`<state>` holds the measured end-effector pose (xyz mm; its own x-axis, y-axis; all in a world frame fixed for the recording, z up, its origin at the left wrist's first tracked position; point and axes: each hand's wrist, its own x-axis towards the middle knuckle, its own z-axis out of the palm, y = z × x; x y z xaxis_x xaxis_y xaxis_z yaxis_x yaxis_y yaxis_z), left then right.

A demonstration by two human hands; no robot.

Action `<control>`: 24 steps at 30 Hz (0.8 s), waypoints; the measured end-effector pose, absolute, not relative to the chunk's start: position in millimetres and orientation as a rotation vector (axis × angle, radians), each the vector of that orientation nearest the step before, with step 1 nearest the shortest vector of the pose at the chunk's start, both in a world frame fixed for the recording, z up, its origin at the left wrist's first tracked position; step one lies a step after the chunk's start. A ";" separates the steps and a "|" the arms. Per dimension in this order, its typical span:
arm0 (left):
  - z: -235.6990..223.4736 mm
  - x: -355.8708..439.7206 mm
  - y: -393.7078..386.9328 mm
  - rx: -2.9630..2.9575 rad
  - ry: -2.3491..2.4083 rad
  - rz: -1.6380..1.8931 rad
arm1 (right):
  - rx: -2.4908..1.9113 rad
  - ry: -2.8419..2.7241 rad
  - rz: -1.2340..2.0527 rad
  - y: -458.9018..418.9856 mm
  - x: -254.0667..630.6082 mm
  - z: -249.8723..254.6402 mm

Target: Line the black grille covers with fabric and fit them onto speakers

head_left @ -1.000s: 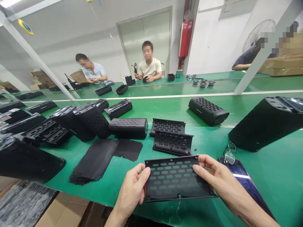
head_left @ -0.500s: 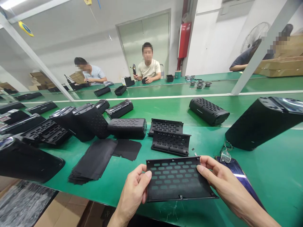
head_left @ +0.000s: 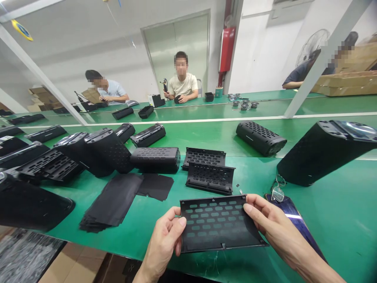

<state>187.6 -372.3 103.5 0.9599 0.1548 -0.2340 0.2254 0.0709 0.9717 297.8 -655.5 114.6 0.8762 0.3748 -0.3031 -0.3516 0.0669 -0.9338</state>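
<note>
Between my hands is a black slotted speaker cover [head_left: 220,239], its curved inner side towards me, with small screw posts along its edges. My left hand [head_left: 163,241] pinches its left edge, thumb on the inner face. At the upper right corner my right hand [head_left: 269,218] grips it with thumb and fingers. Green shows dimly through the slots, as if a thin dark sheet lies over them. Two more slotted covers [head_left: 209,179] lie just behind. To the left is a stack of thin black sheets [head_left: 113,202].
Black speaker housings [head_left: 107,149] crowd the left of the green table [head_left: 347,204]. Another large housing [head_left: 309,157] stands at right, near eyeglasses [head_left: 277,193] and a dark blue phone [head_left: 303,228]. One speaker [head_left: 260,137] lies farther back. Two people sit across; another is partly visible at right.
The view has shifted slightly, so most of the scene sits a little farther left. Both hands keep the same hold on the speaker cover.
</note>
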 end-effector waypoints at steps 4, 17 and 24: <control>102.0 187.5 -372.1 1.488 0.316 -0.053 | -1.377 -0.016 0.565 -654.1 298.2 116.4; 103.0 182.1 -375.2 1.342 0.338 -0.020 | -1.376 0.114 0.560 -651.4 297.5 116.3; 88.4 171.6 -383.2 0.972 0.169 0.089 | -1.177 0.270 0.510 -639.2 294.3 126.0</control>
<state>171.6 -383.2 88.4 0.9831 0.1512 -0.1030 0.0003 0.5614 0.8276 294.3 -639.2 126.0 0.8559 0.2389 -0.4586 -0.5135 0.2889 -0.8080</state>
